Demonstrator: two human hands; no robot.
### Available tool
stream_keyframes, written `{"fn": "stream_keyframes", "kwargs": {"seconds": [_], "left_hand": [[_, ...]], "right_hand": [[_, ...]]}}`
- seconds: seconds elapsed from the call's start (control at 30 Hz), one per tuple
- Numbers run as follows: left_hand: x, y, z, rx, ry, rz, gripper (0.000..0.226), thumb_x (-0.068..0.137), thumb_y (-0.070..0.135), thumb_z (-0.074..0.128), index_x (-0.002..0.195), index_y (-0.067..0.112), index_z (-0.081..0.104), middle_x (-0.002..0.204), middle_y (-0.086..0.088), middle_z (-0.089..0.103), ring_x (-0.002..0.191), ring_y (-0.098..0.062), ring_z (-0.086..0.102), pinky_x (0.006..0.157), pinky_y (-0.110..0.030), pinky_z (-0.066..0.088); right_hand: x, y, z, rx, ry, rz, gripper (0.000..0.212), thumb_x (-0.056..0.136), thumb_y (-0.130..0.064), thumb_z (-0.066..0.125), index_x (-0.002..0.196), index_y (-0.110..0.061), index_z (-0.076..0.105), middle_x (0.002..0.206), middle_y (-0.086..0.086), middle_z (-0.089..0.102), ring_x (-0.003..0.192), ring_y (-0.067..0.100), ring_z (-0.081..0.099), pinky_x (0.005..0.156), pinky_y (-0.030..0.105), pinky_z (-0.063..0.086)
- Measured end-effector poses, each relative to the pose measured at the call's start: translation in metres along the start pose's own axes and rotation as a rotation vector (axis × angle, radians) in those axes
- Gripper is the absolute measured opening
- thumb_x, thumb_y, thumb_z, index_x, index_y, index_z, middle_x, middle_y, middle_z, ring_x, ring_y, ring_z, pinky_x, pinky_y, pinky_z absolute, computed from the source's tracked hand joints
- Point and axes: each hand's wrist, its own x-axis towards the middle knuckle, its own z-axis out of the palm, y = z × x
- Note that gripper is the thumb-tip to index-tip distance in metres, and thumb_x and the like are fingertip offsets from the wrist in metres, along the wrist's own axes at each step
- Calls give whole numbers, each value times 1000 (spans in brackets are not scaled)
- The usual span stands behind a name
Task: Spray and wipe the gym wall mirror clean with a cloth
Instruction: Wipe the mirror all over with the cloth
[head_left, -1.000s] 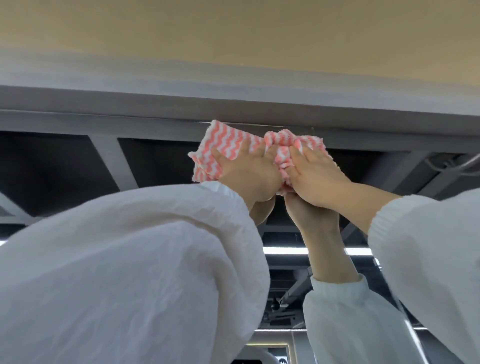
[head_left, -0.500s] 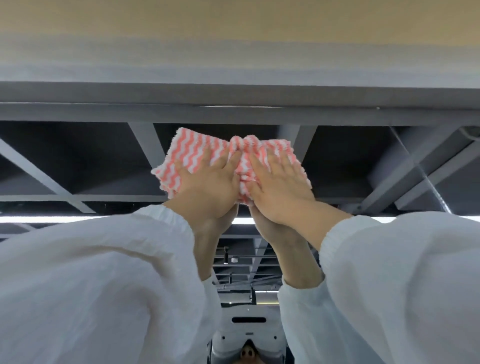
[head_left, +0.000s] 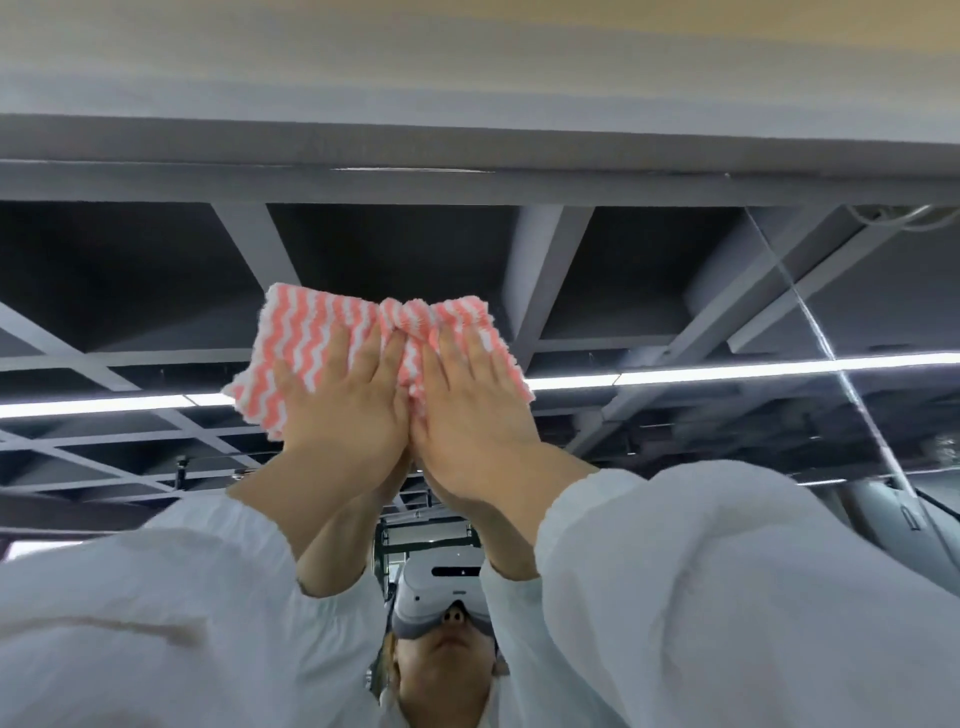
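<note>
Both hands were flat against the cloth (head_left: 311, 343), pressing it to the mirror (head_left: 649, 291) a little below the mirror's top edge. The left hand (head_left: 345, 415) lay with fingers straight and slightly spread on the cloth's left half, and the right hand (head_left: 475, 410) did the same on the right half, neither one curled round the fabric. The pink and white cloth was bunched into a ridge between the two hands. To wipe well here, the person would probably do best to keep even pressure through both palms, smooth out that ridge so more fabric met the glass, and overlap each pass. No spray bottle was in view. Below the cloth the mirror showed the person's reflected forearms and a headset (head_left: 441, 597), and to either side of the cloth, reflected ceiling beams and a light strip (head_left: 727, 371). The wide white sleeves (head_left: 727, 597) filled the view beneath the hands and hid the lower glass.
</note>
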Motion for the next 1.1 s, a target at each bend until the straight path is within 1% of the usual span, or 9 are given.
{"fn": "stream_keyframes", "kwargs": {"seconds": [0.17, 0.3, 0.5, 0.6, 0.7, 0.8, 0.93, 1.03, 1.1], "left_hand": [[-24, 17, 6, 13, -36, -61, 53, 97, 42, -2, 136, 25, -34, 155, 3, -25, 142, -22, -23, 111, -62, -5], [-28, 56, 3, 4, -66, -84, 50, 97, 42, -3, 126, 25, -40, 154, 2, -28, 141, -24, -25, 111, -61, -4], [-19, 141, -3, -30, -57, -20, 56, 99, 39, 0, 143, 21, -30, 154, -1, -29, 141, -28, -26, 110, -61, -5], [-10, 184, -6, -35, -52, 33, 57, 99, 40, 2, 144, 22, -28, 154, -1, -28, 140, -29, -27, 110, -61, -9], [-1, 232, -8, -53, -51, 94, 56, 99, 42, 2, 145, 24, -26, 155, 0, -25, 141, -28, -27, 108, -61, -12], [4, 270, -8, -62, -39, 179, 57, 99, 44, 4, 146, 26, -23, 156, 2, -24, 141, -28, -27, 108, -61, -13], [8, 306, -12, -138, -43, 273, 57, 98, 50, 6, 149, 31, -12, 157, 5, -20, 142, -25, -23, 110, -59, -12], [16, 312, -15, -205, 51, 301, 53, 99, 48, 12, 150, 35, 6, 159, 7, 0, 145, -23, -9, 112, -60, -3], [24, 305, -12, -152, 88, 270, 55, 98, 52, 16, 149, 39, -1, 159, 5, -3, 144, -26, -10, 110, -64, 1]], "right_hand": [[-22, 16, 4, -55, 31, -62, 63, 102, -43, 9, 145, -9, -21, 155, 13, -24, 143, 30, -22, 118, 45, -6], [-41, 50, 1, -98, 54, -85, 65, 102, -47, 12, 135, -8, -29, 151, 12, -29, 139, 28, -29, 112, 42, -21], [-71, 132, -8, -109, 1, -39, 69, 100, -52, 14, 133, -12, -32, 151, 8, -31, 137, 24, -32, 107, 37, -26], [-85, 173, -12, -96, -35, 16, 69, 99, -52, 11, 135, -12, -32, 152, 6, -30, 140, 24, -29, 112, 38, -21], [-100, 224, -9, -121, -103, 46, 79, 86, -60, -13, 145, -7, -23, 155, 11, -25, 144, 27, -21, 119, 44, -7], [-116, 266, -4, -86, -113, 83, 110, 67, -65, -41, 150, -3, -5, 158, 16, -7, 146, 31, -9, 118, 47, 8], [-129, 302, -4, -99, -116, 119, 94, 91, -56, -17, 143, 8, 29, 149, 27, 29, 139, 41, 26, 109, 55, 31], [-130, 307, -10, -19, -112, 149, 88, 81, -55, -7, 150, -1, 5, 158, 18, 2, 147, 28, -6, 119, 42, 2], [-126, 303, -16, 132, -139, 267, 75, 93, -53, 12, 151, -10, -6, 158, 11, -14, 144, 24, -20, 118, 39, -7]]}}
